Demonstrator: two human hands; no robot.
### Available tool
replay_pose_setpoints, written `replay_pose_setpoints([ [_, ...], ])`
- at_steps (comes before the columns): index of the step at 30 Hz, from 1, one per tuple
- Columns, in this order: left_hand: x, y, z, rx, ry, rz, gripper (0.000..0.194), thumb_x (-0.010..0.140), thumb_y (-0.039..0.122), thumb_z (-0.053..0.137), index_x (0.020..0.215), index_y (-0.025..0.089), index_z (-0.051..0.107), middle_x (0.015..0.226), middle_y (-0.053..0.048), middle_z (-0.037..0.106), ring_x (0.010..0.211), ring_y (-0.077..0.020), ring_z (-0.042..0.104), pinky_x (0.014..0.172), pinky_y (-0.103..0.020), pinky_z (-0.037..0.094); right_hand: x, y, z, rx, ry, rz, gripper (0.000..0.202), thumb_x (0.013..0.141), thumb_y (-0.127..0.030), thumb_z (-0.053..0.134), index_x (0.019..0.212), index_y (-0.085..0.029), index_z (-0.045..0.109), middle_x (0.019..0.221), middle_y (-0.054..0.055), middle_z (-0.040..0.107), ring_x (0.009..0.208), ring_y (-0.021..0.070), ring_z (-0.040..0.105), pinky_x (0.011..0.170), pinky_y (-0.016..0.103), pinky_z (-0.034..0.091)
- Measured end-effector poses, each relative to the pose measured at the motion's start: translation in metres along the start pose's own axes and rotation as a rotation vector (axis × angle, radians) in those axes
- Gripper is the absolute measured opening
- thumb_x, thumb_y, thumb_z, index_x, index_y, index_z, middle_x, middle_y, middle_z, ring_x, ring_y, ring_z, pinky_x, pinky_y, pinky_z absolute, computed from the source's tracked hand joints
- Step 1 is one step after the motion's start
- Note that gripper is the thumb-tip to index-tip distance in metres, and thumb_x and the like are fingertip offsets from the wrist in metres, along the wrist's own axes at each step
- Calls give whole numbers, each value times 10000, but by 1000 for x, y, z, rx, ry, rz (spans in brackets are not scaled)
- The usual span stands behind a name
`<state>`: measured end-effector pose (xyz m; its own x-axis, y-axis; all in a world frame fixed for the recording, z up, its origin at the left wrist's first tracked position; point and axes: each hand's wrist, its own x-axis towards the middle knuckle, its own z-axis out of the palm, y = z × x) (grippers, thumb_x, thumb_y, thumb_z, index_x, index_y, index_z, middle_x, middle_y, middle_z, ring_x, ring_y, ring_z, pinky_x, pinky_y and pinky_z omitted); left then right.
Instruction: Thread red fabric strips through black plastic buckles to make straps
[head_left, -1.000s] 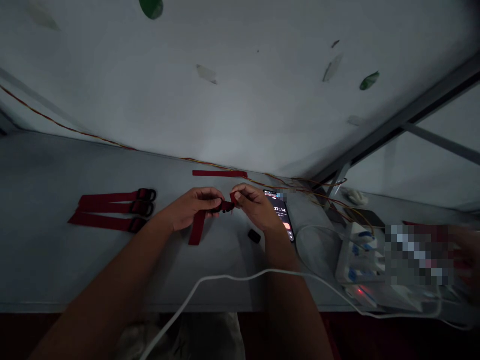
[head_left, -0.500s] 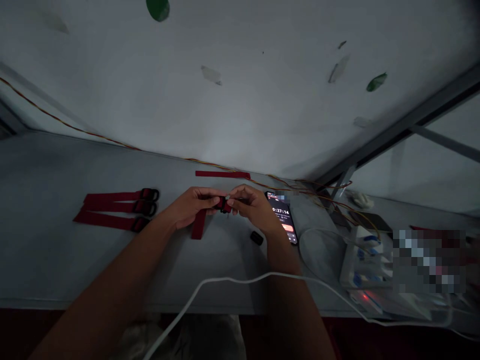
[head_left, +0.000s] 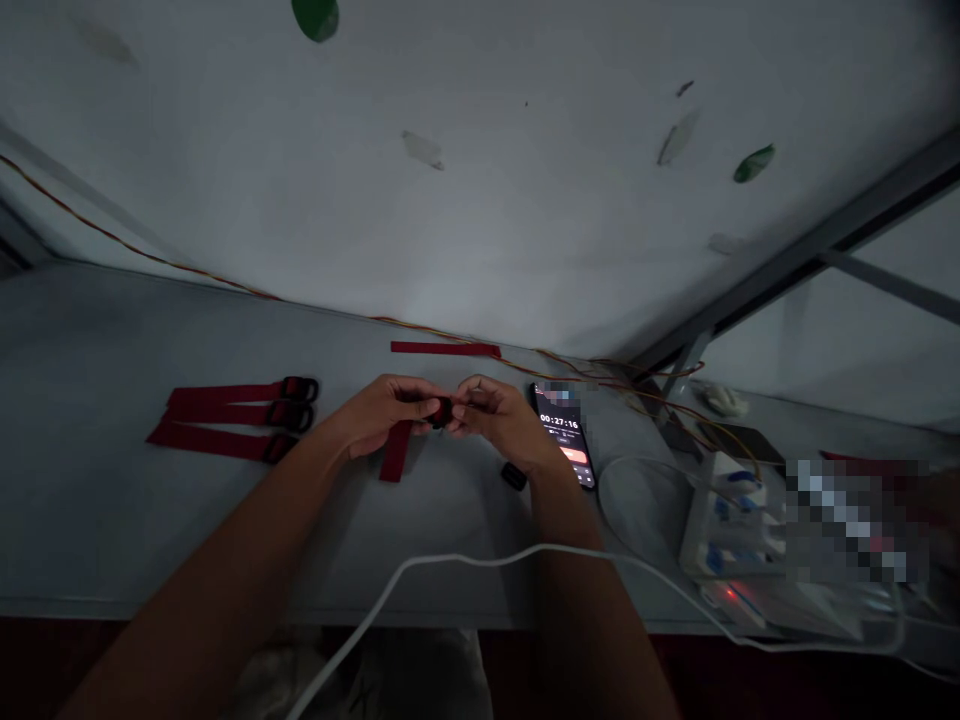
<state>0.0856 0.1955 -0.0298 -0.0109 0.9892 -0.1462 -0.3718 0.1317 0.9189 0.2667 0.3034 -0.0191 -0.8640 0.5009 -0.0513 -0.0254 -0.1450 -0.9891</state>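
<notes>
A smooth white cable point(head_left: 465, 561) arched across the view, over the right forearm point(head_left: 585, 600). A lit phone point(head_left: 566, 430) and a small black piece point(head_left: 514, 477) lay near the right hand point(head_left: 501, 418). It and the left hand point(head_left: 391, 408) pinched a flat red strap point(head_left: 394, 458) above the grey counter point(head_left: 90, 500), around what looked like a dark buckle point(head_left: 441, 413). Three fabric straps point(head_left: 225, 413) lay leftward.

the head camera looks forward and down.

There're 3 buckled straps point(head_left: 232, 413), 1 held strap point(head_left: 394, 456), 1 loose strap point(head_left: 445, 349), 1 lit ph. point(head_left: 561, 438)
</notes>
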Motion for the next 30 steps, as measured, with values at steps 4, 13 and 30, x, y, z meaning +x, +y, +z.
replay_pose_setpoints([
  [4, 0, -1, 0, 37, -18, -8, 355, 694, 325, 872, 1004, 174, 788, 923, -93, 749, 798, -142, 669, 684, -229, 534, -1, 0, -2, -67, 10, 7, 374, 695, -346, 853, 850, -196, 547, 676, -26, 657, 603, 129, 646, 515, 217, 507],
  [13, -1, 1, -1, -166, 5, -69, 273, 668, 263, 890, 888, 159, 767, 895, -92, 747, 805, -178, 700, 720, -294, 588, 5, 5, 3, -76, 160, -110, 313, 668, -333, 861, 756, -178, 604, 672, -21, 652, 584, 96, 583, 508, 192, 423],
  [30, 12, -12, 5, 145, 317, 276, 393, 667, 361, 871, 998, 165, 793, 997, -104, 774, 917, -232, 725, 880, -368, 586, 8, 7, 20, -747, 450, -238, 175, 856, -333, 649, 825, -176, 720, 791, 44, 735, 705, 161, 670, 674, 273, 485],
])
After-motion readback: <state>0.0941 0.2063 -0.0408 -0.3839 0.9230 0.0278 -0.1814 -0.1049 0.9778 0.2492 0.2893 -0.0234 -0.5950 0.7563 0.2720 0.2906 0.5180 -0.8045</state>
